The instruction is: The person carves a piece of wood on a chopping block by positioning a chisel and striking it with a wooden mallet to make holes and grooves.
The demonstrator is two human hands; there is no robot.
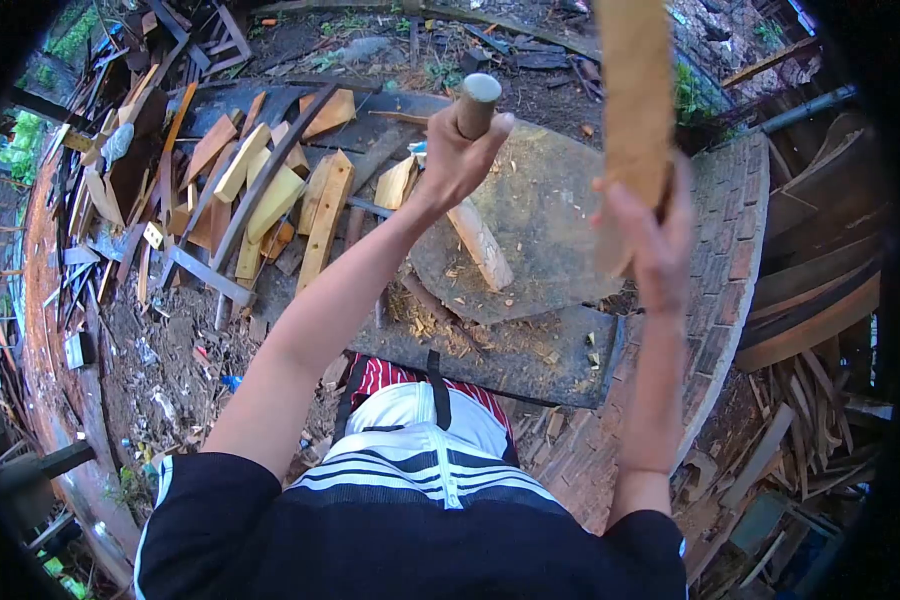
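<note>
So you've got a round wooden stick (481,90) in your left hand (457,165), fingers curled into a fist around it, pale cut end poking out the top. It's over the far side of the worn, roundish slab (560,235). Just below that fist is a pale shaved length of wood (482,250); can't tell if it's the same stick's lower end. Your right hand (655,235) is wrapped around the near part of a flat brown plank-like piece (635,90), raised on the right and pretty blurry, hiding part of the slab's right edge.

Crowding you on the left are chunky wood blocks (276,205), with a long dark strip (282,160) across them and a grey bar (212,276) at their near side. Your left forearm covers some of that. Chips (455,325) litter the near side, on the dark bench (560,345). Right of it there's brick paving (720,235), then stacked curved boards (815,290).

Any writing on the scraps is too small to read; your shorts (390,405) just show red-and-white stripes beside a white panel.
</note>
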